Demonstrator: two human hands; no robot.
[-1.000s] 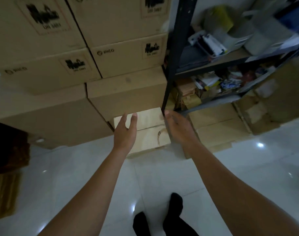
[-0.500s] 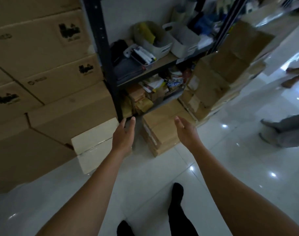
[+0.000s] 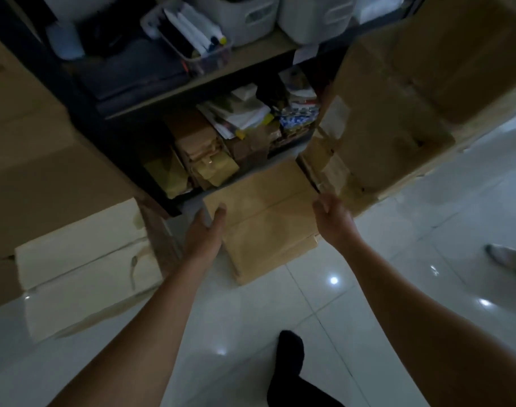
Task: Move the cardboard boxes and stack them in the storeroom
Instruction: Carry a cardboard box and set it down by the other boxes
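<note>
Two hands clasp cardboard box: left (image 3: 205, 233), right (image 3: 333, 217) | box (image 3: 265, 218) flat on floor | long axis toward shelf (image 3: 192, 80)

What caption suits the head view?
Left hand and right hand reach both sides of a brown cardboard box by the shelf.

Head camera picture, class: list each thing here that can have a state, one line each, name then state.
Flat brown cardboard box on the floor: closed, gripped at both sides.
Left hand: thumb on the box's left edge.
Right hand: curled at the box's right edge.
Pale cream cardboard box: closed, on the floor.
Dark metal shelf unit: shelves full.
</note>
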